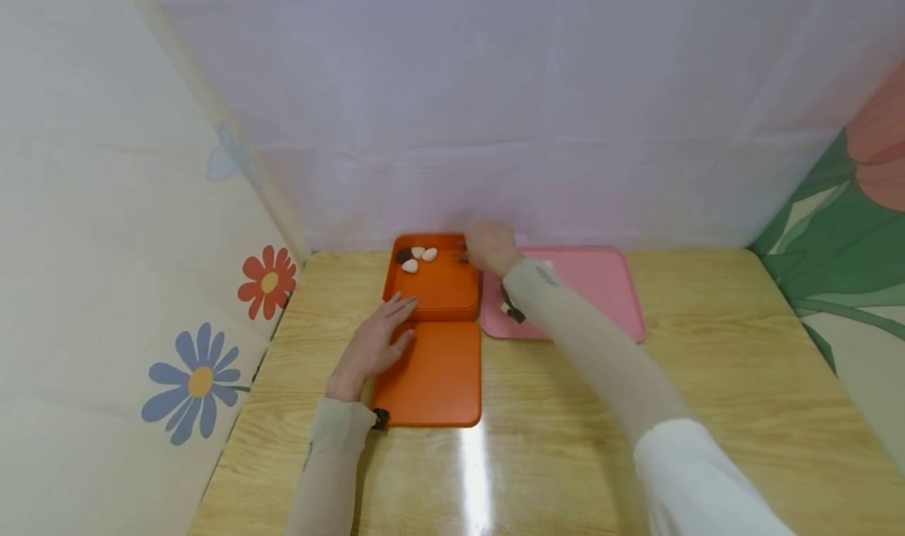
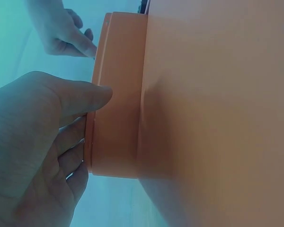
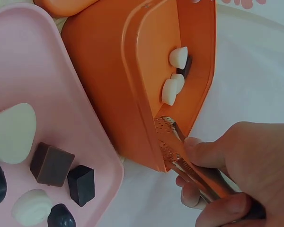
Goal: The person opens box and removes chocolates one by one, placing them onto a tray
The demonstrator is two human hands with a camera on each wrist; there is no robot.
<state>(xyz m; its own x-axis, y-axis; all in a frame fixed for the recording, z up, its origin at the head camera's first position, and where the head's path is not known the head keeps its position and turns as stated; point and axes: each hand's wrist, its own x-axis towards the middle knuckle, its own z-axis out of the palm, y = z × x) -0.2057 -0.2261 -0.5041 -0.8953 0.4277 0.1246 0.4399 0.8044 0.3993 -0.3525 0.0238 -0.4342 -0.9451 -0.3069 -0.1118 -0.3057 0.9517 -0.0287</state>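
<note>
My right hand (image 3: 246, 165) grips metal tongs (image 3: 203, 177) with perforated ends. The tong ends reach over the right rim into an orange box (image 3: 109, 71), apart from each other with nothing seen between them. Three white pebble-like pieces (image 1: 410, 266) and a dark piece (image 1: 404, 255) lie in the box's far left part. My left hand (image 1: 373, 343) holds the box at its near left corner. In the left wrist view its thumb (image 2: 92, 96) lies on the outer front wall while the fingers reach past the rim.
A pink tray (image 1: 601, 292) beside the box bears several white and dark pieces, among them a brown block (image 3: 52, 164). Below the box lies a flat orange lid (image 1: 441, 375) on the wooden table (image 1: 551, 434). A pale cloth wall (image 1: 566, 127) stands directly behind.
</note>
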